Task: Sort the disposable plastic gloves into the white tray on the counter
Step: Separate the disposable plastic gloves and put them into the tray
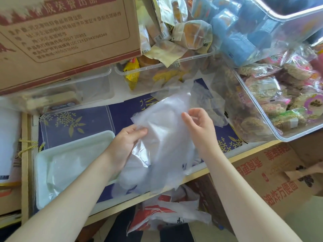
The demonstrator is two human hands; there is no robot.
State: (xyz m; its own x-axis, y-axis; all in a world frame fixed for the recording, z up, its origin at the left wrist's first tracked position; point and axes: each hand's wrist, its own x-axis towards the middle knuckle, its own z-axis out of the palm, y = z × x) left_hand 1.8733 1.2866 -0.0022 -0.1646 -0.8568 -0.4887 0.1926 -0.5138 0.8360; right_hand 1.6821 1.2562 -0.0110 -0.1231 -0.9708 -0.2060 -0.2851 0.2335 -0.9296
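A clear disposable plastic glove [164,130] is stretched over the blue patterned counter, above a loose heap of more gloves [150,173]. My left hand [125,145] pinches its left edge. My right hand [199,124] grips its right side with curled fingers. The white tray [43,159] lies at the left on the counter, and some clear plastic [70,168] lies flat inside it. More crumpled clear plastic [206,100] sits behind the held glove.
A clear empty lid or box [76,119] lies behind the tray. Clear bins of wrapped snacks [279,102] crowd the right and back. A cardboard box [66,32] overhangs at the top left. Another carton [272,173] and a plastic bag [167,213] stand below the counter edge.
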